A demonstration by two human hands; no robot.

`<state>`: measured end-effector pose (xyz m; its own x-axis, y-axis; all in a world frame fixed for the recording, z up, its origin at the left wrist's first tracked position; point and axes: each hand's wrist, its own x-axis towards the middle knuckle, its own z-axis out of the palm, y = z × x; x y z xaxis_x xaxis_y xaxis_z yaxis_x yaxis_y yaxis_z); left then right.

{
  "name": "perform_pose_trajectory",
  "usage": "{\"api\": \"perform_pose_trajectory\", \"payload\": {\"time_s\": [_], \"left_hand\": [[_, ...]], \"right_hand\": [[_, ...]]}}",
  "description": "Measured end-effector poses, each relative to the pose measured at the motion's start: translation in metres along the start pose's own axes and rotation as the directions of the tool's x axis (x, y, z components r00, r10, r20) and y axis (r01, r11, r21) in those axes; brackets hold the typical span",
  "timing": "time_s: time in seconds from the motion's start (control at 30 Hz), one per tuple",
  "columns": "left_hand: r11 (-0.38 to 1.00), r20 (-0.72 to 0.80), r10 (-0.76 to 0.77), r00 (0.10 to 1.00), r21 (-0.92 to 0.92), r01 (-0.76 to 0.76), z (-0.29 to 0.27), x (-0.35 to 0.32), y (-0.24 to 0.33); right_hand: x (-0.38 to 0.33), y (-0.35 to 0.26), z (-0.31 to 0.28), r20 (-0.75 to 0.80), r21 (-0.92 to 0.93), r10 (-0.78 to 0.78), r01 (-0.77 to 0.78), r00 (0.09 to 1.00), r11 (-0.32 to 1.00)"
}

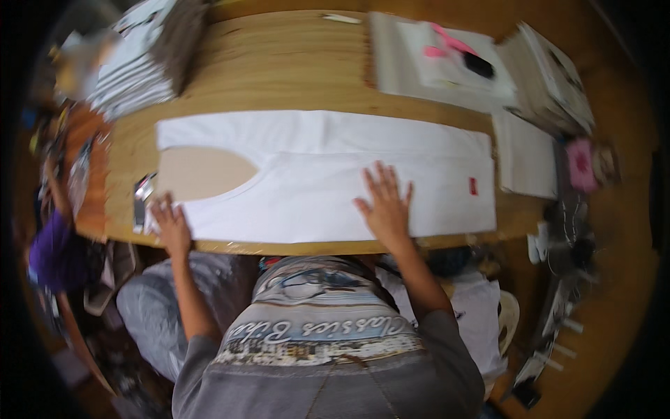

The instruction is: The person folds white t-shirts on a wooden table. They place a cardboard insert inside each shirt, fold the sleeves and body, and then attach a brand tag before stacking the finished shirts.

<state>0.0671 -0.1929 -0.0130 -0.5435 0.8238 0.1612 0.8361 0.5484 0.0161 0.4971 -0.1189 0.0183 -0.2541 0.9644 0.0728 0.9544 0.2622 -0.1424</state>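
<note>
On the wooden table point(293, 70), pressed flat with spread fingers: left hand point(169, 225) and right hand point(384, 206) upon white garment point(314, 188), cardboard insert point(202, 171) just beyond left fingertips.

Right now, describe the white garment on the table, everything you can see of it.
The white garment lies flat and spread lengthwise across the wooden table, reaching near its front edge. It looks like soft cotton fabric, smooth with a long fold line running through it. A tan cardboard insert shows through the curved neck opening at the left end. A small red tag sits near the right end. The left hand presses its lower left corner; the right hand lies flat, fingers spread, right of the middle.
</note>
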Motion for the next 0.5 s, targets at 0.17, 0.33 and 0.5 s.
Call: {"api": "perform_pose_trajectory", "payload": {"time_s": [0.17, 0.33, 0.5], "left_hand": [[0.944, -0.094, 0.285, 0.954, -0.143, -0.297, -0.011, -0.021, 0.088], [0.324, 0.094, 0.943, 0.320, -0.494, -0.807, -0.062, -0.087, 0.292], [-0.058, -0.101, 0.995, 0.005, -0.615, -0.787, -0.061, -0.130, 0.443]], "right_hand": [[-0.071, 0.183, -0.029, -0.217, -0.192, 0.664, -0.699, 0.715, 0.689], [-0.104, 0.234, -0.037, -0.197, 0.057, 0.755, -0.761, 0.626, 0.646], [-0.106, 0.245, -0.042, 0.044, 0.508, 0.753, -0.664, 0.656, 0.549]]}}
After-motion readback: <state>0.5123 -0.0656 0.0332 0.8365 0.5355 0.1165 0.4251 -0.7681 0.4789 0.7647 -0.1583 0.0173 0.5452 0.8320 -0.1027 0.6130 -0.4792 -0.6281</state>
